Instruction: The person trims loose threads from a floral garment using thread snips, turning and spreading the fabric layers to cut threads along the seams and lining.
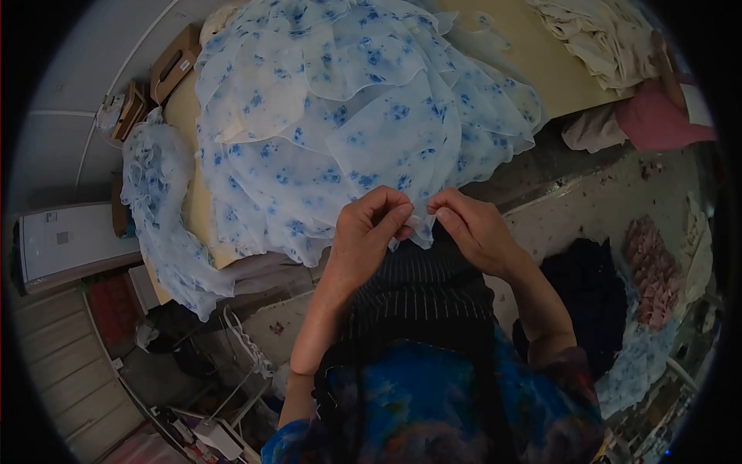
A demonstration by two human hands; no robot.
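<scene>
Sheer white fabric (363, 139) with blue flowers lies in ruffled layers over a pale yellow table, its lower edge hanging toward me. At that edge my left hand (373, 232) is closed in a pinch, thumb against index finger, with a bit of the fabric in it. Close on the right, my right hand (473, 230) is also pinched closed, fingertips beside the same edge. Whatever lies between its fingertips is too small to make out. A small point of the fabric hangs down between the two hands, in front of my dark striped apron (417, 286).
The table (568, 73) also bears a cream cloth pile (603, 39) and a cardboard box (175, 63). More flowered fabric (158, 178) droops off its left end. Dark cloth (587, 298) and pink ruffled cloth (653, 267) lie at right. A person in pink (661, 116) is at far right.
</scene>
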